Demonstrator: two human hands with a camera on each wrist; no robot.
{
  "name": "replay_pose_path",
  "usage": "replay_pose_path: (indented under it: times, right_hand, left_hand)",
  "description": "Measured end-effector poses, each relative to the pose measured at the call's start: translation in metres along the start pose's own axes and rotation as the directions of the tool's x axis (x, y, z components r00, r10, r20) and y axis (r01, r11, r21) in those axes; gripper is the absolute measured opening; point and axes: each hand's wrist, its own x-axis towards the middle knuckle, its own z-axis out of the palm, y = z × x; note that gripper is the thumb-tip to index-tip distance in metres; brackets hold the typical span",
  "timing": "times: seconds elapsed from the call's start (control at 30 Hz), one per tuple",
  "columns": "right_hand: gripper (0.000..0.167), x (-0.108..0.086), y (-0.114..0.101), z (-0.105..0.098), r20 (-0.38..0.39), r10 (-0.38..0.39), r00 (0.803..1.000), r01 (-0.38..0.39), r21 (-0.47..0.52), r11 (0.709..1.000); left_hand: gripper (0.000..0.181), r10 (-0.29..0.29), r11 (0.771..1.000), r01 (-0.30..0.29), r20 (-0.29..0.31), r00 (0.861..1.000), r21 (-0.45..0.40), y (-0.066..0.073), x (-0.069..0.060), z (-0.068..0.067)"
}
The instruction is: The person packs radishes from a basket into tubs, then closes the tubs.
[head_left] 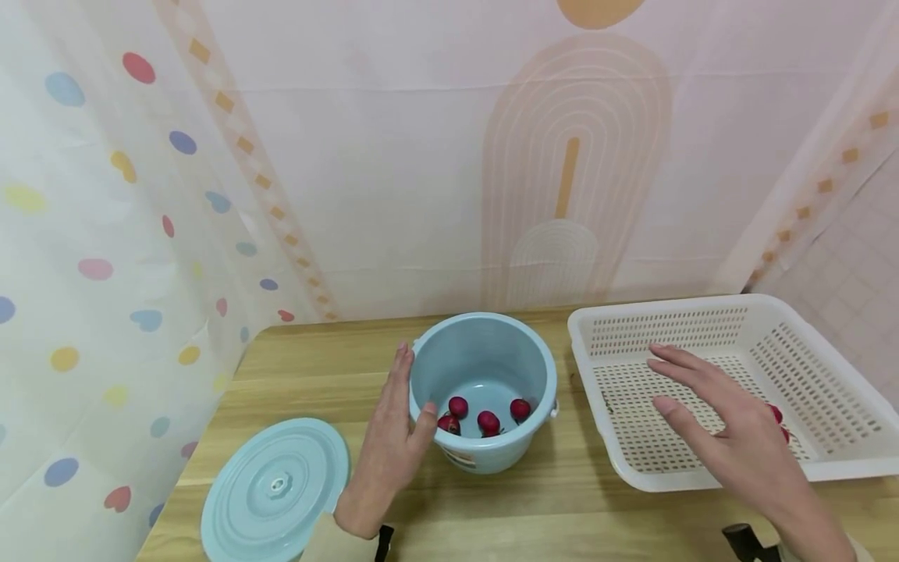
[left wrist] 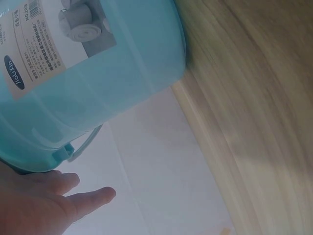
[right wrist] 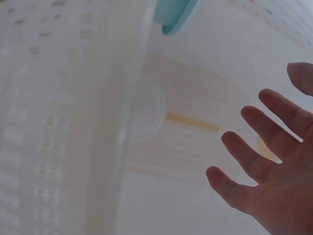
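Observation:
A light-blue bucket (head_left: 482,328) stands upright with several small round red radishes (head_left: 488,423) at its bottom. My left hand (head_left: 389,445) lies along the bucket's left side, fingers fairly straight, its thumb at the front rim. In the left wrist view, the fingers extend past the rim of the labelled bucket (left wrist: 132,63), near the handle joint. My right hand (head_left: 737,429) hovers over a white slotted basket (head_left: 597,390), fingers spread and nothing held. A couple of red radishes (head_left: 776,414) in the basket are partly hidden behind that hand.
A round light-blue lid (head_left: 239,484) lies flat on the wooden table (head_left: 485,519), left of the bucket. Behind the table hangs a patterned curtain (head_left: 393,195), with a dotted one (head_left: 84,312) at the left.

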Motion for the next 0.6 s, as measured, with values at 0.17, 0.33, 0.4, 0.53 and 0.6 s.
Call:
replay_pose_path:
  times: [0.17, 0.33, 0.4, 0.53, 0.6]
  right_hand:
    - [0.047, -0.009, 0.022, -0.011, -0.029, 0.036, 0.999, -0.037, -0.046, 0.998]
    - [0.042, -0.017, 0.044, -0.021, -0.016, 0.078, 0.997, -0.079, -0.09, 0.993]
    - [0.043, -0.019, 0.052, -0.026, -0.007, 0.105, 0.994, -0.105, -0.094, 0.99]
    - [0.042, -0.022, 0.066, -0.033, 0.008, 0.132, 0.991, -0.13, -0.109, 0.985]
    - [0.041, -0.023, 0.073, -0.035, 0.011, 0.135, 0.991, -0.133, -0.112, 0.985]
  left_hand:
    - [0.073, -0.004, 1.0, 0.004, 0.0, 1.0, 0.004, 0.0, -0.001, 0.001]
    - [0.073, -0.009, 1.0, 0.009, 0.003, 1.0, 0.001, 0.0, -0.001, 0.002]
    - [0.073, -0.008, 1.0, 0.008, 0.001, 1.0, 0.002, 0.0, 0.0, 0.002]
    - [0.073, -0.011, 1.0, 0.011, 0.003, 1.0, 0.003, 0.0, 0.0, 0.003]
    - [0.073, -0.013, 1.0, 0.013, 0.005, 1.0, 0.003, 0.0, 0.0, 0.003]
